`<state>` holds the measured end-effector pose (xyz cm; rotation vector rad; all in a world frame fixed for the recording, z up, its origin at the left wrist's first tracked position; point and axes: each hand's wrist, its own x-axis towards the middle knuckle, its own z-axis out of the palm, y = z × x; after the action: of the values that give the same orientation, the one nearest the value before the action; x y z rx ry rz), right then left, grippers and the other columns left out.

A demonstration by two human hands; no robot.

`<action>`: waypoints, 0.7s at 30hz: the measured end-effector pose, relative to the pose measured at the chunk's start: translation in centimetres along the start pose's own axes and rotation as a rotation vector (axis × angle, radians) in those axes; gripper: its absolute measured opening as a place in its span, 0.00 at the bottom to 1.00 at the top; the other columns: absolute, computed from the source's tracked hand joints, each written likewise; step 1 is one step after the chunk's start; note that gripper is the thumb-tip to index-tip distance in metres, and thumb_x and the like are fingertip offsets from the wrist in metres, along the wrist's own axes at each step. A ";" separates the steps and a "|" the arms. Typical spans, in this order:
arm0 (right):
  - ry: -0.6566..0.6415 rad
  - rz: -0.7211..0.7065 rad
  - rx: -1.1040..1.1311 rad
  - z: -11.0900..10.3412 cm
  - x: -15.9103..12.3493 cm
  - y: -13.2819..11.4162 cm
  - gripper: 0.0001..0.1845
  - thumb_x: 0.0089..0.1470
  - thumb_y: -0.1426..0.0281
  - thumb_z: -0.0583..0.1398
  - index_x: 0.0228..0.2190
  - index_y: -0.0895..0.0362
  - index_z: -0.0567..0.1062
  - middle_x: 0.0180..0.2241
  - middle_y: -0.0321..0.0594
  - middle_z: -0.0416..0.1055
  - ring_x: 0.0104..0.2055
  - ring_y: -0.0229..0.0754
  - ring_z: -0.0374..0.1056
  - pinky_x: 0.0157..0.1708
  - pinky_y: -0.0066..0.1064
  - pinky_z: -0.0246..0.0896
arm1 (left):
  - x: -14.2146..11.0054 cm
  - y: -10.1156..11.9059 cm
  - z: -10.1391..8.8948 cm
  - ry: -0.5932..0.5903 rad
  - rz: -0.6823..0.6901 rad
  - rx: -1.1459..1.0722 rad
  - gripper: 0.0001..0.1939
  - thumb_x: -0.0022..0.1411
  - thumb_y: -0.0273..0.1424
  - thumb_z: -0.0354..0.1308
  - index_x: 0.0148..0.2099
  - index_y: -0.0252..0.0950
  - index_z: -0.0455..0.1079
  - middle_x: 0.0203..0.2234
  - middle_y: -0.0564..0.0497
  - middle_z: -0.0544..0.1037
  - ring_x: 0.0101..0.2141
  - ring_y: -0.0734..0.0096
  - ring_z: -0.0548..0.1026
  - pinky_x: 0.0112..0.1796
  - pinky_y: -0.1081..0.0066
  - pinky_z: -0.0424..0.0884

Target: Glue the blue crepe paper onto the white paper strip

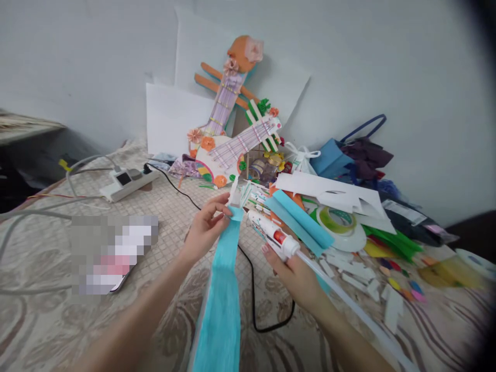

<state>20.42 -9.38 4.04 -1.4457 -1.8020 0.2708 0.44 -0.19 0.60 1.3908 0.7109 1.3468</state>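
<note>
My left hand (205, 227) pinches the top end of a long turquoise crepe paper strip (220, 305), which hangs down toward me. A small white piece (235, 195) sticks up at the pinched end. My right hand (294, 274) grips a white glue gun (271, 235) with a red band. Its nozzle points up and left toward the strip's top end, and a clear glue stick (349, 305) trails out behind the hand.
A black cable (251, 279) loops across the patterned cloth between my arms. At left lie a white power strip (126, 182) and a blurred object (112, 256). Paper crafts (232, 129) lean on the wall. Tape roll (338, 223), blue paper rolls (298, 219) and scraps crowd the right.
</note>
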 end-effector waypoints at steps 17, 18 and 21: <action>0.057 -0.258 -0.088 1.3 0.4 1.1 0.03 0.62 0.72 0.56 0.35 0.52 0.66 0.36 0.40 0.66 0.41 0.45 0.68 0.41 0.35 0.67 | 0.0 0.0 0.0 0.010 -0.006 0.041 0.05 0.60 0.33 0.61 0.35 0.37 0.72 0.61 0.43 0.66 0.60 0.50 0.65 0.47 0.63 0.70; 0.053 -0.282 -0.094 1.4 0.4 1.4 0.04 0.62 0.73 0.56 0.35 0.52 0.65 0.36 0.40 0.65 0.41 0.45 0.68 0.40 0.34 0.67 | 0.0 0.1 0.0 0.017 -0.012 0.042 0.05 0.60 0.33 0.61 0.35 0.37 0.72 0.62 0.43 0.66 0.61 0.50 0.65 0.46 0.63 0.70; 0.029 -0.317 -0.094 1.5 0.4 2.0 0.05 0.61 0.73 0.57 0.35 0.52 0.65 0.36 0.39 0.64 0.40 0.45 0.67 0.38 0.33 0.67 | 0.0 0.2 0.2 0.036 -0.057 0.023 0.05 0.59 0.33 0.61 0.34 0.36 0.72 0.62 0.43 0.65 0.60 0.49 0.66 0.40 0.67 0.70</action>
<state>20.87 -7.96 2.00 -1.1953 -2.0079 0.0031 0.60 -0.33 0.85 1.3570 0.7864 1.3253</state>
